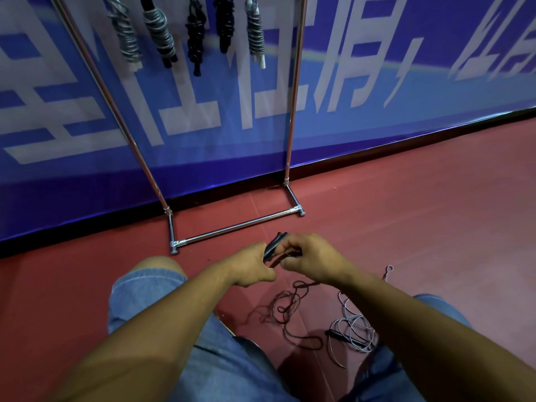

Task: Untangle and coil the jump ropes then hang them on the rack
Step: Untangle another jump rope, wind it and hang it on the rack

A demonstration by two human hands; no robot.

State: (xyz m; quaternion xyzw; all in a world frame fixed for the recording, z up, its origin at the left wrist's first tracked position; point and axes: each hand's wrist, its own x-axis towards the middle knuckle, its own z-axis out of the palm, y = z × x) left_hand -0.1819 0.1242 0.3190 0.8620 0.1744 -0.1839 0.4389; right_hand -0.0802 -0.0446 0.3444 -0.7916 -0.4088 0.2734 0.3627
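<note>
My left hand (pixel 253 265) grips the black handles (pixel 274 247) of a dark jump rope just in front of the rack's base. My right hand (pixel 304 258) pinches the same rope's dark cord close to the handles. The dark cord (pixel 288 311) trails down from my hands into a loose tangle on the red floor. To its right a grey jump rope (pixel 352 329) lies tangled on the floor beside a black handle (pixel 338 335). Several coiled ropes (pixel 158 30) hang from the top of the chrome rack (pixel 232 227).
A blue banner wall (pixel 377 97) with large white characters stands right behind the rack. My knees in blue denim shorts (pixel 145 285) frame the ropes on both sides. Red floor (pixel 420 227) stretches to the right of the rack.
</note>
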